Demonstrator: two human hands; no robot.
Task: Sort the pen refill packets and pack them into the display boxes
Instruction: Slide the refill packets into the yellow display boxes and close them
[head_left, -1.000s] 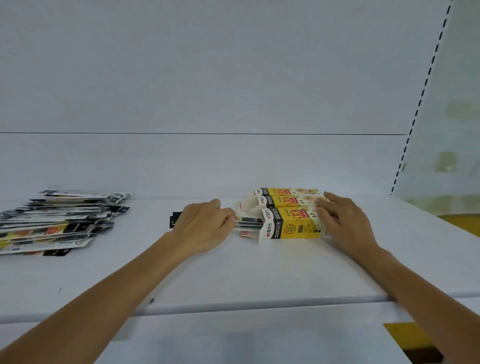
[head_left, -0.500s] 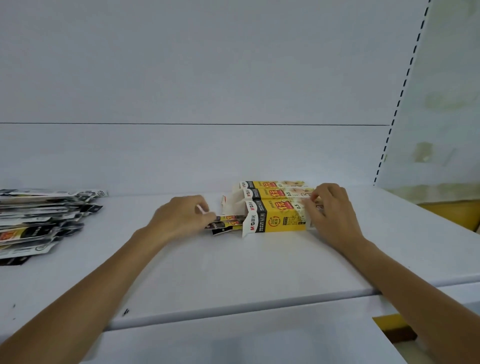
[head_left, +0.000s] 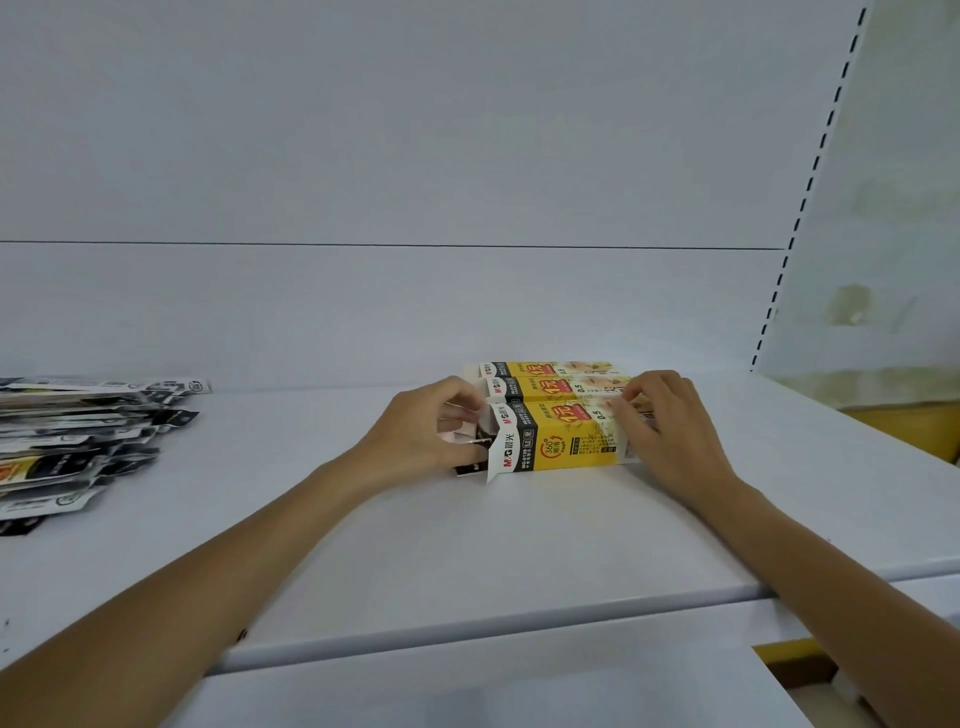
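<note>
Straight ahead on a white shelf lie three display boxes side by side — each yellow with a black band and white end flaps. The nearest box has its left flap open, and there the left hand grips a small bunch of dark refill packets sticking out of the opening — too hidden to count. The right hand curls over that box's right end, holding it. Far left sits one loose pile of black-and-white packets.
</note>
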